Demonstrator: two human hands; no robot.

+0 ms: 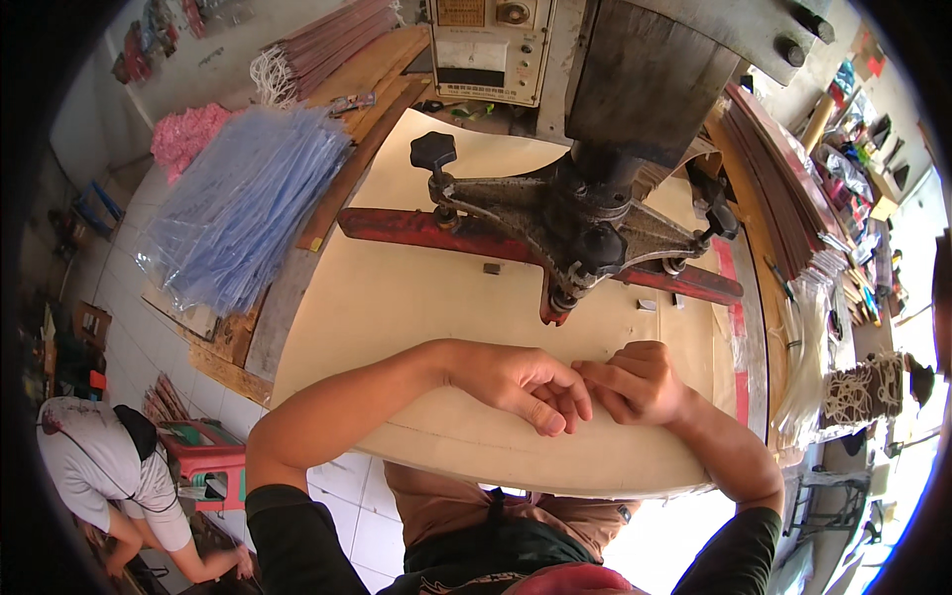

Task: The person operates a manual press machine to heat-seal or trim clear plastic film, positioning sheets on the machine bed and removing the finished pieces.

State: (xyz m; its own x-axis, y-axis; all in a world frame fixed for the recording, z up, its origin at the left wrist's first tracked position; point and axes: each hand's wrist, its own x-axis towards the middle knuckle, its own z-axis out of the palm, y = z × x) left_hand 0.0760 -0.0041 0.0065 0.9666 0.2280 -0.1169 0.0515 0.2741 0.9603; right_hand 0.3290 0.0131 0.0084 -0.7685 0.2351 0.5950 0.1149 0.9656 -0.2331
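Translucent blue plastic sheets [243, 203] are piled beside a crumpled pink bundle [188, 137]; a red plastic stool [206, 457] is seen below.

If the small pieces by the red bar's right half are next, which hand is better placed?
Probably the right hand: it is nearer the small pieces, and no held thing shows. The left hand lies farther left.

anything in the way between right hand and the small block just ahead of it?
Nothing visible: only bare tan sheet shows between the right hand and the small block. The red bar appears beyond the block, not between.
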